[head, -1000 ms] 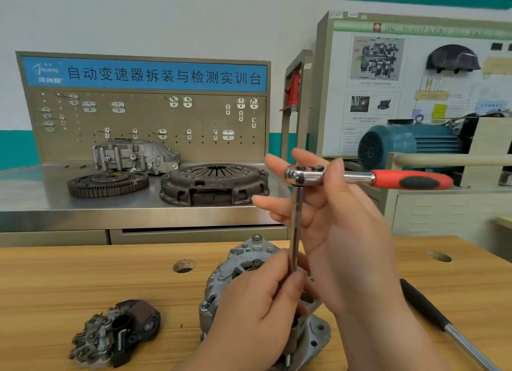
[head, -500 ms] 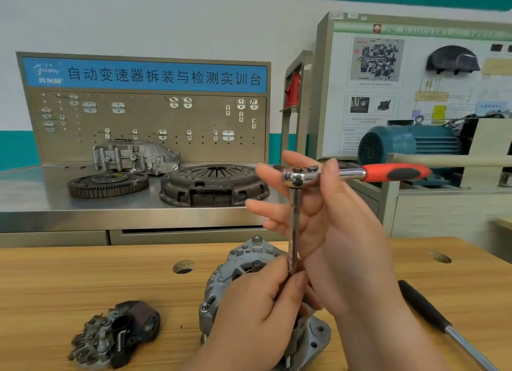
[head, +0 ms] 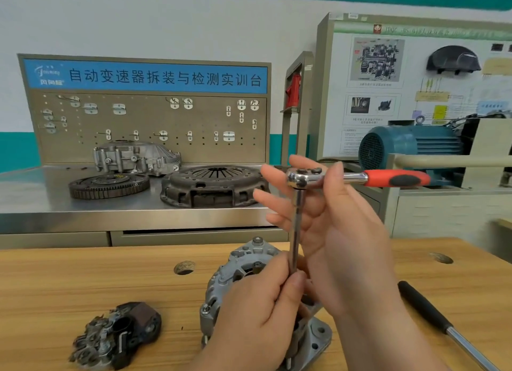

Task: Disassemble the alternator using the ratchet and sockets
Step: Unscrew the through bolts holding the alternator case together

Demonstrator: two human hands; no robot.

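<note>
The silver alternator (head: pixel 241 262) stands on the wooden bench (head: pixel 83 282), largely hidden by my hands. A ratchet with a red-and-black handle (head: pixel 396 178) sits on top of a long upright extension bar (head: pixel 297 226) that runs down into the alternator. My left hand (head: pixel 257 315) grips the lower end of the bar just above the housing; the socket is hidden under it. My right hand (head: pixel 346 232) holds the ratchet head between thumb and spread fingers, with the handle pointing right.
A removed dark alternator part (head: pixel 119 334) lies at the front left. A black-handled tool (head: pixel 426 307) lies at the right. The bench has a round hole (head: pixel 184 268). Behind, a steel counter carries a clutch cover (head: pixel 213 185), a flywheel (head: pixel 108 186) and a housing (head: pixel 133 157).
The ratchet handle has swung a little, its red grip now reaching less far right. My right hand shifted slightly with it. My left hand stays on the bar.
</note>
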